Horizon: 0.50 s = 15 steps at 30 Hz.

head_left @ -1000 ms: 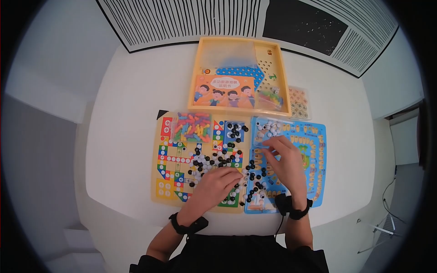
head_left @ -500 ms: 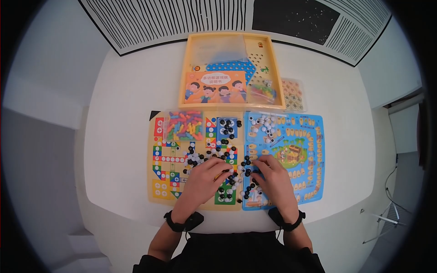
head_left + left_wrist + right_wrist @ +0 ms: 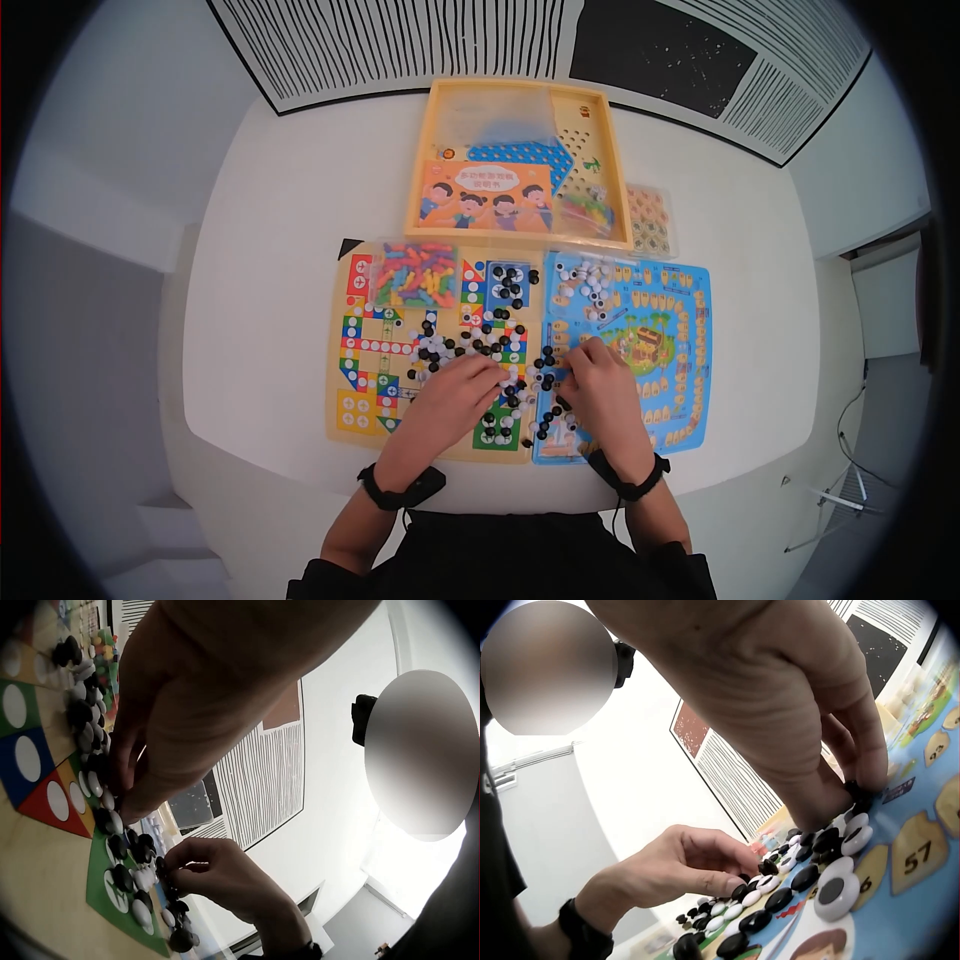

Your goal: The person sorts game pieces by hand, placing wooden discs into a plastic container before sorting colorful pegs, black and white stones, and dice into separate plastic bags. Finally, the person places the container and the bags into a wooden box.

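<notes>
Black and white round pieces lie scattered across the two game boards. My left hand is low over the ludo-style board; its thumb and forefinger pinch a black piece, seen in the right wrist view. Over the near left part of the blue board, my right hand has its thumb and fingers round a black piece, partly hidden by the fingertips. White pieces are gathered in a clear tray at the blue board's far left corner.
A clear box of colourful pegs stands on the ludo board's far side. Behind the boards is a yellow-rimmed wooden tray with an orange booklet. A packet of patterned round pieces lies to its right.
My right hand has come back from the clear tray of white pieces to the black pieces near the boards' seam. My left hand has shifted slightly left and stays low over the pieces.
</notes>
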Tool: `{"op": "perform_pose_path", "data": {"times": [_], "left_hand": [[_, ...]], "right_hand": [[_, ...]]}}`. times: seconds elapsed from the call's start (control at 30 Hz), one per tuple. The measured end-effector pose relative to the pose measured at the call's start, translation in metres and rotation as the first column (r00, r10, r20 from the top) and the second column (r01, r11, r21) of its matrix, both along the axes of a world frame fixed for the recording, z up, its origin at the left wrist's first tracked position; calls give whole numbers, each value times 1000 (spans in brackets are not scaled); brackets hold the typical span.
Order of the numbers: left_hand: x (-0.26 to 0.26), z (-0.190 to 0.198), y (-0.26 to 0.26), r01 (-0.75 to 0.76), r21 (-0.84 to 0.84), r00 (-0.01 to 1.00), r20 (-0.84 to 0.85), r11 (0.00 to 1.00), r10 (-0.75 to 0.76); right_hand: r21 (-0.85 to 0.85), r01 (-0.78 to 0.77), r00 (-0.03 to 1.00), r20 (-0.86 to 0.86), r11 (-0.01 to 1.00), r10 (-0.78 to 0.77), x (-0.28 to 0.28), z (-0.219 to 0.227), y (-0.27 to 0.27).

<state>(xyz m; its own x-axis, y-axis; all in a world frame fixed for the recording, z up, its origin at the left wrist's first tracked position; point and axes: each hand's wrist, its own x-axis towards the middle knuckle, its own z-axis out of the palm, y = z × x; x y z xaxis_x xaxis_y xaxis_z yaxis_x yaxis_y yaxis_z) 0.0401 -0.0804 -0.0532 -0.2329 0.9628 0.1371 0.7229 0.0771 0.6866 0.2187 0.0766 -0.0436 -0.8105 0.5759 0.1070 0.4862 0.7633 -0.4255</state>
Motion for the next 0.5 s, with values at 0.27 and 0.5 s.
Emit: {"op": "perform_pose_path", "data": {"times": [0.27, 0.5], "left_hand": [[2, 0, -4, -29, 25, 999, 37, 999, 28], [-4, 18, 12, -84, 146, 993, 91, 986, 71]], "right_hand": [[-232, -68, 997, -47, 970, 58, -18, 22, 21], [-128, -44, 949, -314, 991, 1, -42, 51, 29]]}}
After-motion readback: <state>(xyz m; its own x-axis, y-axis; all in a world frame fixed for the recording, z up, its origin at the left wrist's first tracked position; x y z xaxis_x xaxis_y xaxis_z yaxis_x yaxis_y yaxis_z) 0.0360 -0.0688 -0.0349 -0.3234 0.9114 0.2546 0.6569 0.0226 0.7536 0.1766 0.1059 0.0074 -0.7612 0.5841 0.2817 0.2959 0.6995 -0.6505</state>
